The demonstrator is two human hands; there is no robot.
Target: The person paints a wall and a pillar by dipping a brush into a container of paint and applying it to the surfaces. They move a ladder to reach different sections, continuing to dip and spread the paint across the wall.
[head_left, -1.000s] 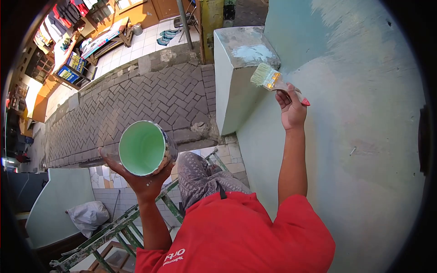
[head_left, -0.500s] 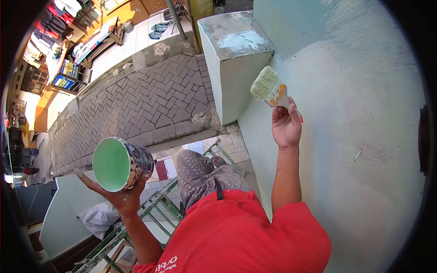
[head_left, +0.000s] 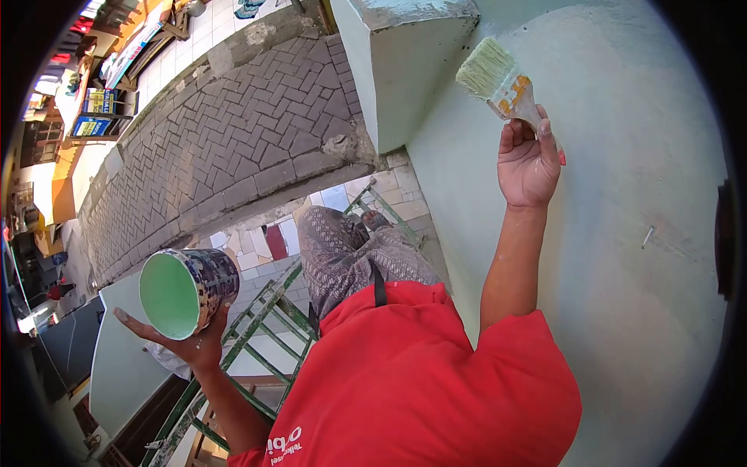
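Two hands, both occupied.

1. Right hand [head_left: 529,159]: arm raised almost straight, running up alongside the wall [head_left: 622,311]. Fingers [head_left: 507,138] closed tight round the handle of a paintbrush [head_left: 502,82]. The ferrule and pale green bristles stand just above the fingers, slanting up and to the left. The handle's red end shows at the far side of the palm. Whether the bristles touch the wall cannot be told.

2. Left hand [head_left: 191,342]: arm bent and held out low, palm up. Fingers [head_left: 128,319] spread and cupped under a paint can [head_left: 187,289]. The can rests on the palm, tipped well over, with its open mouth turned outward past the fingertips. Its inside is coated light green.

3. Surroundings: a nail [head_left: 647,236] sticks from the wall, lower and to the right of the right fingers. A projecting block [head_left: 389,70] of the same wall stands left of the bristles. A green ladder [head_left: 264,327] runs under the left fingers. Brick paving [head_left: 233,132] lies far below, well apart from either hand.
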